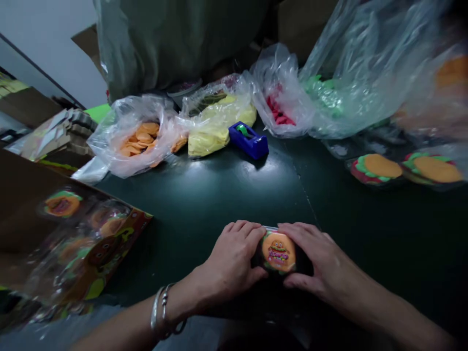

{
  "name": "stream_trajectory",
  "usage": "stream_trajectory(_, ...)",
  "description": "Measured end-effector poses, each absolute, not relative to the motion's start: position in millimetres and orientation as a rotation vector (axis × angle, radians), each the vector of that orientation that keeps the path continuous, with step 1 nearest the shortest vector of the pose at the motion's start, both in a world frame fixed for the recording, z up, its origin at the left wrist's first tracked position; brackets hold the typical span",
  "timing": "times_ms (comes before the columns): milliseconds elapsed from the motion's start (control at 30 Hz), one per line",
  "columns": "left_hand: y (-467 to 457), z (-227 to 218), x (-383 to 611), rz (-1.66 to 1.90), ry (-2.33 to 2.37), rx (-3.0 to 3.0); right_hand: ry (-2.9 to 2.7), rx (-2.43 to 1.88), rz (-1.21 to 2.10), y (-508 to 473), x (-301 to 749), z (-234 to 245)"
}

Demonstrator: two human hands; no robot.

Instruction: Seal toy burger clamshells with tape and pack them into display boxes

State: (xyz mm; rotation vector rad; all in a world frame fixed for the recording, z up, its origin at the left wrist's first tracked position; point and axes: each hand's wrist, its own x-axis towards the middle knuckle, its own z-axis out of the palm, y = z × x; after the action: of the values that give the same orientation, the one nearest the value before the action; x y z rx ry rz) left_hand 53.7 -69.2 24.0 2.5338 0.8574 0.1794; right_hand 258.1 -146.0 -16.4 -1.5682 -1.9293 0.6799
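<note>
The left hand and right hand hold a closed grip on a packaged toy burger from either side, low over the near part of a dark green bench; whether it touches the surface is unclear. Farther back, a blue tape dispenser stands before clear plastic bags of orange, yellow, red and green pieces. A cardboard box containing packaged burgers is at left, and two more burgers lie at far right.

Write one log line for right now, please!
left hand: holding burger pack | right hand: holding its other side | blue tape dispenser: on table, beyond hands
</note>
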Motion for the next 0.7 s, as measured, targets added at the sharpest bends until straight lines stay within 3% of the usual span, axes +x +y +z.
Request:
stream_trajectory(200,-53.9,30.1,40.4,0.095,0.693,2.433,-1.914,-1.610,0.688,-144.9,251.7,-17.7)
stream_trajectory(400,-42.1,11.8,41.0,0.390,0.978,1.753,-1.904,-1.522,0.429,-162.4,243.2,-41.8)
stream_trajectory(700,-71.7,10.5,61.0,0.536,0.890,1.317,-1.944,-1.373,0.118,-179.8,228.4,-52.6)
